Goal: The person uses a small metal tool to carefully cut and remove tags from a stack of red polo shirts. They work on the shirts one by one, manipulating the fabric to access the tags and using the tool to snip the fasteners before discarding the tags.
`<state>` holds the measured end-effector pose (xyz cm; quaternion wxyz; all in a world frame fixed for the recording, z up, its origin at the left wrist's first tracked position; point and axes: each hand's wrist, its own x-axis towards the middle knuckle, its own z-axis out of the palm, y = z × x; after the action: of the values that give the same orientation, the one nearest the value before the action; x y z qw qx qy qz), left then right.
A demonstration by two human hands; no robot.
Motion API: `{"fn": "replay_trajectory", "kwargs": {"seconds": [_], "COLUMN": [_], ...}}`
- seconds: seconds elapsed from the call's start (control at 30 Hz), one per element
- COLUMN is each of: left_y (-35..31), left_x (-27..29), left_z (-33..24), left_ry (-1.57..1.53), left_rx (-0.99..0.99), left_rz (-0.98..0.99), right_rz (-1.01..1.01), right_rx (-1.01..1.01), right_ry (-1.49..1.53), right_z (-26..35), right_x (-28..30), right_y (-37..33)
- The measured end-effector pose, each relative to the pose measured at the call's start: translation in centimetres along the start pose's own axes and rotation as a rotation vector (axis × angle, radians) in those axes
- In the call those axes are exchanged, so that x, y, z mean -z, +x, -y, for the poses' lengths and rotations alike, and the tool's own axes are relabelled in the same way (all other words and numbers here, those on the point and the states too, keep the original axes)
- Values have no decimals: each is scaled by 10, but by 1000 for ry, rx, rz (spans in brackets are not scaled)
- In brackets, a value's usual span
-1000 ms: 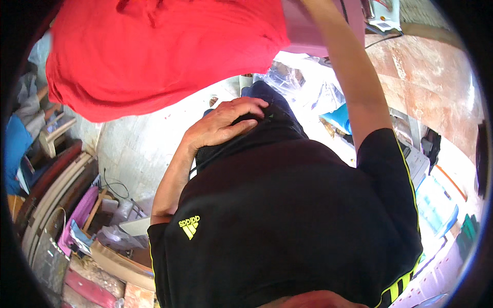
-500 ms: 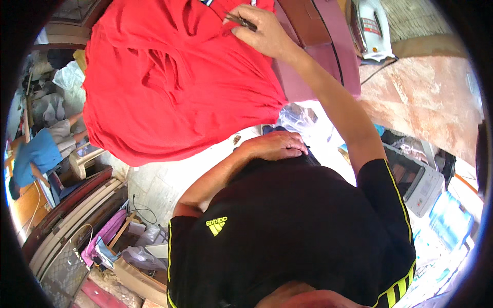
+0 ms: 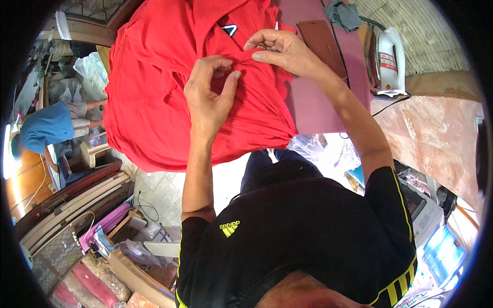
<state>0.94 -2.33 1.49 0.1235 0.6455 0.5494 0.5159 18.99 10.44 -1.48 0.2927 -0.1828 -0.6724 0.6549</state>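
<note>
Red fabric [image 3: 159, 97] lies in loose folds over a mauve-covered table [image 3: 318, 113] and hangs off its near edge. My left hand [image 3: 208, 92] is closed with curled fingers on a fold of it, thumb and fingertips close together. To its right, my right hand [image 3: 287, 51] pinches the same cloth between thumb and forefinger. A small metallic piece shows at the right fingers, mostly hidden; its kind cannot be made out. Just beyond the hands, a dark blue and white patch [image 3: 229, 30] shows on the red fabric.
A brown flat case [image 3: 322, 49] and grey cloth [image 3: 343, 15] lie to the right, beside a white iron [image 3: 389, 61] with a cord. A person in a blue shirt [image 3: 46, 126] bends at the far left. Wooden panels [image 3: 77, 200] lean at lower left.
My left hand has come up from my lap onto the red fabric. My right hand no longer shows the dark slim tool pointing out, and now pinches cloth. The view has shifted slightly.
</note>
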Motion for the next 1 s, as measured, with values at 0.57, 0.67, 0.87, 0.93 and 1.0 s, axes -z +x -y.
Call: {"fn": "replay_trajectory", "kwargs": {"seconds": [0.57,0.67,0.87,0.93,1.0], "left_y": [22,0,-10,-2,6], "left_x": [31,29,15,9,4], "left_z": [12,12,5,-3,-6], "left_ry": [293,144,105,179,304], "left_rx": [-191,-158,43,64,17], "left_rz": [260,195,103,133,177], "right_rz": [-45,-91,-162,-162,-163], "right_rx": [297,339,330,309,269], "right_ry": [-861,-894,-702,-663,-580], "right_z": [32,23,13,13,17], "right_x": [-11,-21,-22,-21,-22], "right_y": [-30,-46,-47,-47,-44]}}
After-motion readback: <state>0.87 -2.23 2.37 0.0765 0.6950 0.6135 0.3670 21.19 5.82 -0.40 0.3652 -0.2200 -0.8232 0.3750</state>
